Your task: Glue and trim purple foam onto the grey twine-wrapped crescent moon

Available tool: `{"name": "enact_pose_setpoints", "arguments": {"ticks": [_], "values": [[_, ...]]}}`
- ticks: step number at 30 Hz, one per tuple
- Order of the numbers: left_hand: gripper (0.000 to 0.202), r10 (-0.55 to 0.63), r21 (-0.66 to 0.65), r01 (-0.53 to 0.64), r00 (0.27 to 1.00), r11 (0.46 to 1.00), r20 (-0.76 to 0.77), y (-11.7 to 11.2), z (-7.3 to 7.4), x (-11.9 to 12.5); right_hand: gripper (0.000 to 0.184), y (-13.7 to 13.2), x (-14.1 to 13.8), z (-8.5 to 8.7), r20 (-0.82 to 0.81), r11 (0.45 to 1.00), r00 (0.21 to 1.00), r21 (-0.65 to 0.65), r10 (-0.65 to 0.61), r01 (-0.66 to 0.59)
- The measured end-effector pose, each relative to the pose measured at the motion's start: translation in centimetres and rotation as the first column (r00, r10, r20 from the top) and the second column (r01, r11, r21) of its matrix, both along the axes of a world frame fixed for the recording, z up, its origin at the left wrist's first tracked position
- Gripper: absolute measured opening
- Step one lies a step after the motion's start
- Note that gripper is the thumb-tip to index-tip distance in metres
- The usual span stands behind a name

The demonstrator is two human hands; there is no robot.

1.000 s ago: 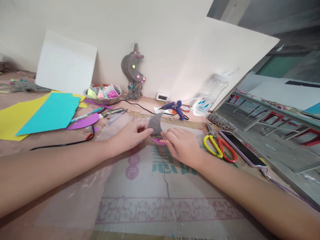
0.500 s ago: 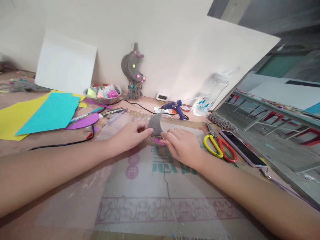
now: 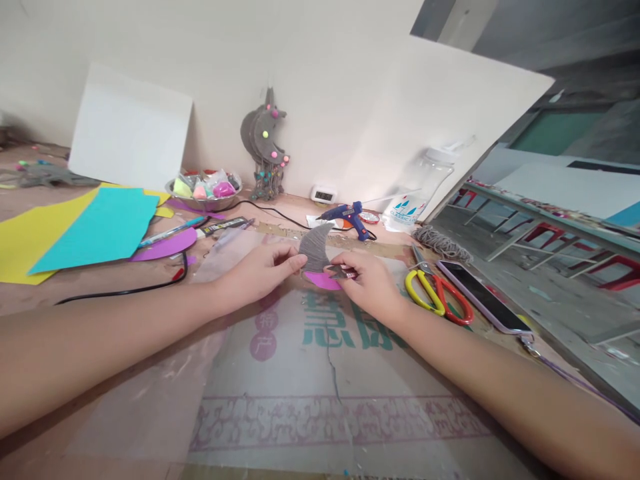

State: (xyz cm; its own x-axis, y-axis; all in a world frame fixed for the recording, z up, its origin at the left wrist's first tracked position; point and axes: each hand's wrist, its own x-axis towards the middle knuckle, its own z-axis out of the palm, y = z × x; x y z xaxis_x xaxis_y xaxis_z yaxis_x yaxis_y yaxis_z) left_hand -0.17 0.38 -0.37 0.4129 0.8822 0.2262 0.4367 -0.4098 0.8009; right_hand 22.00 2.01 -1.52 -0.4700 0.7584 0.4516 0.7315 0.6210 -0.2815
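Note:
A grey crescent-shaped piece (image 3: 314, 248) wrapped in yarn stands tilted above a flattened printed cardboard sheet (image 3: 320, 373). My left hand (image 3: 260, 270) pinches its left edge, fingers closed. My right hand (image 3: 367, 283) pinches its lower right tip, with a strand of grey yarn between thumb and finger. Under the crescent lies a magenta paper shape (image 3: 323, 281), partly hidden by my right hand.
Yellow and red scissors (image 3: 437, 297) and a phone (image 3: 477, 297) lie to the right, grey yarn (image 3: 440, 241) behind them. A blue glue gun (image 3: 347, 217), a plastic bottle (image 3: 425, 187), a bowl of clay (image 3: 204, 190), coloured paper sheets (image 3: 95, 227), pens and a black cable (image 3: 130, 288) sit around. Finished grey crescents (image 3: 263, 143) lean on the wall.
My right hand has drawn back to the right and lifted slightly, uncovering more of the magenta shape. The crescent has tilted a little more upright. My left hand has barely moved.

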Motion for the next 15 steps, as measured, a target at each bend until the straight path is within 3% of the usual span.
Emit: {"name": "enact_pose_setpoints", "arguments": {"ticks": [15], "values": [[0.016, -0.067, -0.018, 0.066, 0.997, 0.998, -0.031, 0.22, -0.23, 0.29, 0.010, 0.50, 0.06, 0.10, -0.066, 0.999, 0.998, -0.043, -0.007, 0.004]]}}
